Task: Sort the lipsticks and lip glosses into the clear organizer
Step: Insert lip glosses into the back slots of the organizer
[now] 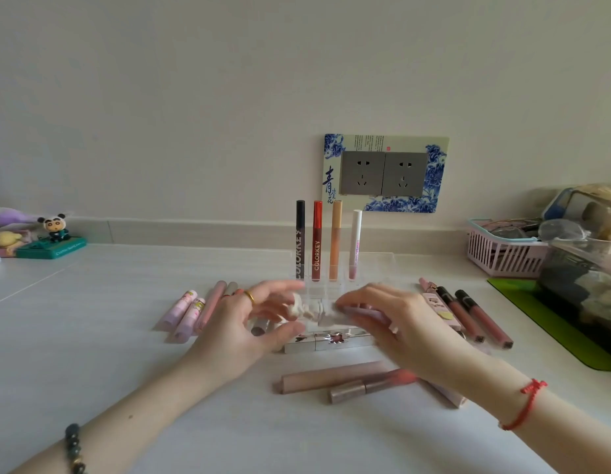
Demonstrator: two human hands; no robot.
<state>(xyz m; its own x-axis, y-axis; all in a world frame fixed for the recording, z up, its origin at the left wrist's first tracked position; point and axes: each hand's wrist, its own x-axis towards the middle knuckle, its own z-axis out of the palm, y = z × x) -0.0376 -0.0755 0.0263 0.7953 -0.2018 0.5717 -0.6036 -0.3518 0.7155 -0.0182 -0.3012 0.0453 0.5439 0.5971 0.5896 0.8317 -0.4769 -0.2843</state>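
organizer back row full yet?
No: the clear organizer holds only four upright tubes, black, red, orange and white, with slots to their right still bare.

Organizer (pixel 382 260) clear; glosses black (pixel 300 239), red (pixel 317 240), orange (pixel 335 239), white-pink (pixel 355 244); basket (pixel 495 256) pink.

Four upright tubes (pixel 326 241), two hands (pixel 249 323)

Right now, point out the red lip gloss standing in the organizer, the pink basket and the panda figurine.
red lip gloss (pixel 316 248): head view, on its lettered body.
pink basket (pixel 498 255): head view, on its slatted front wall.
panda figurine (pixel 53 224): head view, on its face.
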